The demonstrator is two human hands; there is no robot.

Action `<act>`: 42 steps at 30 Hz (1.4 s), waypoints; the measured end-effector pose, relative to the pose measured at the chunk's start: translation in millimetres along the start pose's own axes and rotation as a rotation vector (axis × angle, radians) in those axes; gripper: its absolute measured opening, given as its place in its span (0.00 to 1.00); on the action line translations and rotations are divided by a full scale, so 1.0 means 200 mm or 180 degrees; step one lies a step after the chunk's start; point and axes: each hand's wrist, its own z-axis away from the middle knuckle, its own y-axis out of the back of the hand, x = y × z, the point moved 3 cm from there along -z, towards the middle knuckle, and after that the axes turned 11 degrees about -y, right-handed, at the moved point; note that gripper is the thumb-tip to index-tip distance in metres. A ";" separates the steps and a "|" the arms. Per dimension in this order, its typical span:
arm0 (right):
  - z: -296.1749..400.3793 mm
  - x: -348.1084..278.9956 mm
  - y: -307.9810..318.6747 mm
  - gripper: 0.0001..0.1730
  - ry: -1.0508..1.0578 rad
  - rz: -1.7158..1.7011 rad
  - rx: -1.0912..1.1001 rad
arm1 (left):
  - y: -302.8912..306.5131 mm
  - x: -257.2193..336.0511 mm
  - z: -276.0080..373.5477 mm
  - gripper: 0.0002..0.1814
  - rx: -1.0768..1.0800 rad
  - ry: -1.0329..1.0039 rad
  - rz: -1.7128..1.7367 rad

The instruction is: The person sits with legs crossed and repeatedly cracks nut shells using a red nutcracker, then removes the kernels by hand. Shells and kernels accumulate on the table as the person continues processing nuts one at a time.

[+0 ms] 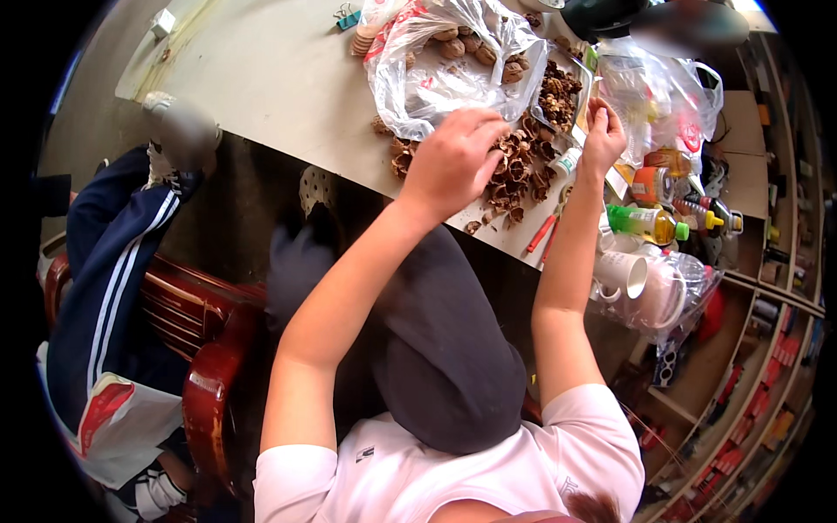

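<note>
My left hand (pixel 454 160) hovers over the table's near edge, beside a heap of cracked walnut shells (pixel 513 170). Its thumb and fingers are apart, and nothing shows between them. Thumb and fingertips of my right hand (pixel 603 137) come together next to a clear tray (pixel 584 104) of shelled walnut kernels (pixel 558 98); whether they pinch something small is not clear. Beyond my left hand lies an open clear plastic bag (pixel 418 91) with whole walnuts (pixel 452 48) inside. A tool with red handles (pixel 541 233) rests below the shells, close to my right forearm.
A small white bottle (pixel 566 161), a green-capped drink bottle (pixel 641 222) and a white mug (pixel 621 273) are at the right. A teal binder clip (pixel 347 16) lies at the back. Someone in dark blue trousers (pixel 111 261) sits left by a red wooden chair (pixel 212 392). Shelves (pixel 752 392) line the right.
</note>
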 end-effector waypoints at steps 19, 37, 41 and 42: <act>0.45 -0.05 -1.13 0.25 0.1743 0.2794 -0.2336 | 0.27 -0.37 0.10 0.30 -0.0132 0.1507 -0.2253; 0.71 -0.36 -0.58 0.18 -0.0203 0.0721 -0.2038 | 0.21 -0.15 -0.03 0.19 0.0194 0.0455 0.0537; 0.66 -0.24 -0.33 0.16 -0.1129 -0.0330 -0.1194 | 0.18 -0.14 -0.02 0.17 0.0235 0.0899 0.1056; 0.61 -0.20 -0.24 0.16 -0.1175 -0.0123 -0.0840 | 0.18 -0.15 -0.02 0.17 0.0297 0.1008 0.1158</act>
